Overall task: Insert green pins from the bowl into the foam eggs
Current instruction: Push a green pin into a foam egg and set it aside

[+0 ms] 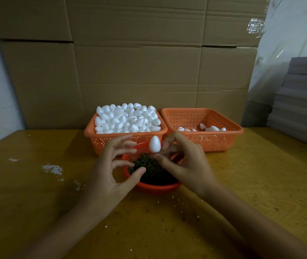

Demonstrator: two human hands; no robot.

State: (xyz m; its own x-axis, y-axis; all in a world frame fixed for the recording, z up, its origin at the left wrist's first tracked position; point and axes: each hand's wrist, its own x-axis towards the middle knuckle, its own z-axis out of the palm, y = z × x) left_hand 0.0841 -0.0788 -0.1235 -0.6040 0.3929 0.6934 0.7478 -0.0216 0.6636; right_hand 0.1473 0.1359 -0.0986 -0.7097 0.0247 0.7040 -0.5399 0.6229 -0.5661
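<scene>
A red bowl (156, 187) full of green pins (149, 167) stands on the wooden table in front of me. Above its far rim my right hand (186, 165) pinches a single white foam egg (154, 144) between thumb and fingertips, the egg upright with its pointed end up. No pin shows in that egg. My left hand (111, 169) hovers just left of the egg over the bowl, fingers spread and loosely bent, with nothing visible in them; its fingertips are a short gap from the egg.
Behind the bowl an orange basket (111, 141) is heaped with foam eggs (128, 118). To its right a second orange basket (223, 139) holds several eggs (212, 128). Cardboard walls the back; grey boards (302, 101) are stacked at right. White foam crumbs (52, 169) lie at left.
</scene>
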